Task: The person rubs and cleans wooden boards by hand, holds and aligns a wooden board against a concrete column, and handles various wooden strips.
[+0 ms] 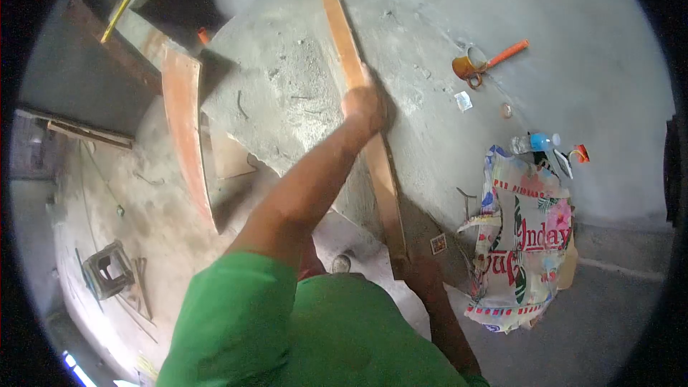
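Note:
A long, narrow wooden plank (381, 180) lies slantwise over the rough grey concrete slab (287, 72), its far end pointing up and slightly left. Around the plank's upper middle, my left hand (364, 106) is closed, with the arm stretched forward. My right hand (426, 276) is at the near end of the plank, in shadow. Its fingers are too dark to make out, so its grip is unclear. Close to that hand lies a small printed card or packet (438, 244).
A printed sack (527, 244) sits at the right, with a plastic bottle (534, 143) above it. Farther up lies an orange-handled tool (507, 53) beside a brown cup (466, 68). A curved board (183, 122) stands left of the slab; a stool (107, 271) is at lower left.

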`<action>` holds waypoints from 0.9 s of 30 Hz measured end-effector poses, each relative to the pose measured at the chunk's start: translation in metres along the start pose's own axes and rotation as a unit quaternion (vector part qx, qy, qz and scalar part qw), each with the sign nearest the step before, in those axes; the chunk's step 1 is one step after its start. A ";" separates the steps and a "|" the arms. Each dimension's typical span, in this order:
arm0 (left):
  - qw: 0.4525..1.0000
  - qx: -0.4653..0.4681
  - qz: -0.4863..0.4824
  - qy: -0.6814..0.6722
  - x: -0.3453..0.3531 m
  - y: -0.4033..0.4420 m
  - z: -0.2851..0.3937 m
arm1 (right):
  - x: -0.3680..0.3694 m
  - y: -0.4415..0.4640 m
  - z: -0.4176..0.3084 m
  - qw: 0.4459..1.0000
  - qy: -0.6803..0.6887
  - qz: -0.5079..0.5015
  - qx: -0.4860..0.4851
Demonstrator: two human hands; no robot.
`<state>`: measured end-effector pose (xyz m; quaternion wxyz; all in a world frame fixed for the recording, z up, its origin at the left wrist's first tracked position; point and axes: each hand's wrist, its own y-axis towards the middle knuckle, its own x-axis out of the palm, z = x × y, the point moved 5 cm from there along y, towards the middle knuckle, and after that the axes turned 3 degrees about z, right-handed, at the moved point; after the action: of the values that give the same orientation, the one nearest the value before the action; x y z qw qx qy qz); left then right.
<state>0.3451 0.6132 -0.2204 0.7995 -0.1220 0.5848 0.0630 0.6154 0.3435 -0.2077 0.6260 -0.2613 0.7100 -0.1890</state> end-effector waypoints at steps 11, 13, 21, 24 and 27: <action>0.988 0.128 -0.080 0.009 0.016 -0.109 0.024 | 0.067 -0.061 0.090 0.991 0.095 -0.002 -0.092; 0.978 0.170 -0.096 0.071 0.021 -0.100 0.025 | 0.080 -0.057 0.096 0.994 0.104 -0.018 -0.041; 0.965 0.167 0.194 0.055 0.008 -0.076 0.014 | 0.116 -0.046 0.080 0.942 0.333 -0.042 0.012; 0.949 0.211 0.235 -0.008 0.045 -0.109 0.015 | 0.128 -0.078 0.099 0.905 0.425 0.011 -0.016; 0.957 0.216 0.188 -0.039 0.053 -0.182 0.038 | 0.149 -0.148 0.135 0.968 0.223 0.045 -0.102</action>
<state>0.4405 0.4460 -0.2378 0.8024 0.1687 0.5654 0.0890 0.7566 0.1436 -0.2562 0.4301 -0.2426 0.8581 -0.1407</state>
